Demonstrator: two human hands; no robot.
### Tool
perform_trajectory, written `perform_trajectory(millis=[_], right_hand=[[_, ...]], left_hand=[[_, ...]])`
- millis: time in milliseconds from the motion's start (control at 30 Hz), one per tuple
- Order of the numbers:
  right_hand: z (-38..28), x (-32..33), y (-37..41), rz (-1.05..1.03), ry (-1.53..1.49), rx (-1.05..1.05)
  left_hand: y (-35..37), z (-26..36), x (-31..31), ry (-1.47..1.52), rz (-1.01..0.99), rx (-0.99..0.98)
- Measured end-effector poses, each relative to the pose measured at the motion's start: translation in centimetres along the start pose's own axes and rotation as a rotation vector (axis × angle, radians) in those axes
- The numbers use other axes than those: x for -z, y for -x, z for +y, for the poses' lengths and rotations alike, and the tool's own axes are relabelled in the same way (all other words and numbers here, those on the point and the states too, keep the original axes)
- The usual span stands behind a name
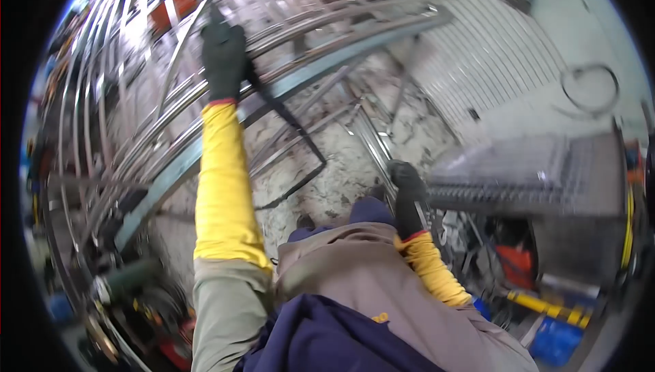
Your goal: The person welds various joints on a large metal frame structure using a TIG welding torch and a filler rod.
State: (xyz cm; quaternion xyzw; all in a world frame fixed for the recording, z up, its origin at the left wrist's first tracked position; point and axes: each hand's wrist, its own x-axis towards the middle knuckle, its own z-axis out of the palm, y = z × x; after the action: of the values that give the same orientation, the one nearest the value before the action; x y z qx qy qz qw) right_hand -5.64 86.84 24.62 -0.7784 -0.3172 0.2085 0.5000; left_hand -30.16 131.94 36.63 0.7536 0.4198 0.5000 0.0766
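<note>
My left hand (224, 55), in a dark glove, reaches over a frame of shiny metal tubes (300, 27). Its fingers are closed round something dark and blurred, which a black cable (297, 123) seems to leave, dropping toward the floor in a bend. Low on the right, my right hand (408, 182), also dark-gloved, is closed on shiny metal tubes (372, 137) that slant up and away from my legs. Yellow sleeves cover both forearms. The left fingertips are smeared by motion.
A blue-grey beam (307, 82) runs under the tube frame. At right stands a workbench (525, 198) with a dark, plastic-like sheet on it. Below are a red object (515, 266), a yellow level (549, 309) and a blue container (556, 341). A green cylinder (129, 280) lies at lower left.
</note>
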Motion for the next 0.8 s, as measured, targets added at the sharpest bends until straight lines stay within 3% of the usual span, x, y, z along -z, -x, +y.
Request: perform_trajectory(millis=[33,67,100,133,200,233,267,367,400,433,500,667,800], right_hand=[[-0.9,-0.8,2.0,0.061,-0.005,-0.011],[-2.5,-1.6,3.9,0.035,-0.286,0.047],[-3.2,-1.9,5.0,-0.004,-0.571,0.119],[-3.1,-1.5,5.7,0.028,-0.587,0.125],[-3.0,-1.1,7.1,0.142,-0.418,-0.077],[-4.2,-0.9,7.4,0.247,-0.295,0.086],[-2.2,-0.7,7.7,0.232,-0.353,-0.010],[-0.4,-2.1,7.4,0.288,-0.190,0.170],[-0.4,-1.8,7.7,0.278,-0.226,0.177],[-0.7,-1.7,6.9,0.259,-0.270,0.186],[-1.6,-2.1,7.1,0.221,-0.350,0.204],[-2.4,-2.9,9.0,0.208,-0.402,0.241],[-2.9,-3.5,9.2,0.260,-0.386,0.260]], left_hand=[[-0.1,1.6,0.3,0.117,0.019,0.186],[-0.2,2.9,1.1,0.215,0.034,0.379],[-0.3,2.8,1.0,0.243,0.026,0.362],[-0.3,2.5,0.7,0.268,0.020,0.344],[-0.1,4.5,1.3,0.395,0.014,0.408],[0.2,5.7,2.0,0.383,-0.005,0.409],[0.0,6.8,2.6,0.367,-0.021,0.407],[0.3,5.6,2.8,0.734,-0.088,0.465],[0.2,1.7,2.0,0.559,-0.141,0.180],[0.1,4.8,3.9,0.841,-0.200,0.443],[-0.2,2.4,4.2,1.089,-0.292,0.407],[-1.6,1.8,5.7,1.178,-0.453,0.625],[-1.8,4.1,6.5,1.174,-0.442,0.641]])
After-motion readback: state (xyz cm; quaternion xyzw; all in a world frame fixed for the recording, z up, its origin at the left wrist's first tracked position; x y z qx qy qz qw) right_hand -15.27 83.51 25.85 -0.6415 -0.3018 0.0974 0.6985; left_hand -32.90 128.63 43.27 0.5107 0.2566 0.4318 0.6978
